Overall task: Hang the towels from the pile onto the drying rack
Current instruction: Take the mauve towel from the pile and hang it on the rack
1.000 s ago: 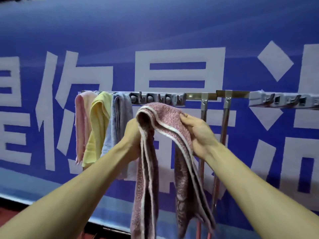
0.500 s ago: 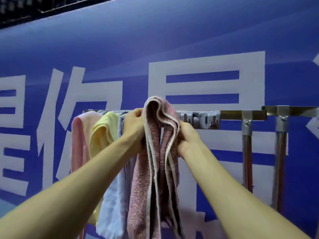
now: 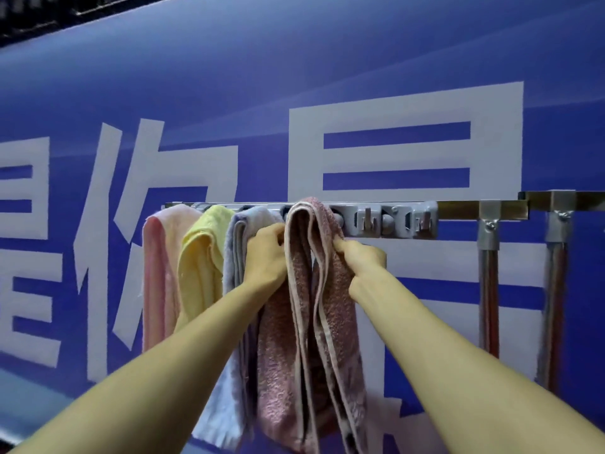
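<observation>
Large white Chinese characters stand on the blue banner (image 3: 327, 60) behind the fingers (image 3: 273, 234): "你" (image 3: 96, 283) to their left, one topped by "日" (image 3: 396, 158) above them, the rest cropped or hidden.

Four towels hang folded over the horizontal bar of the drying rack (image 3: 458, 209), close side by side. From the left: a pink towel (image 3: 157, 273), a yellow towel (image 3: 199, 263), a pale blue towel (image 3: 234, 257), and a mauve towel (image 3: 294, 322) with pale edges, which hangs the lowest.
</observation>
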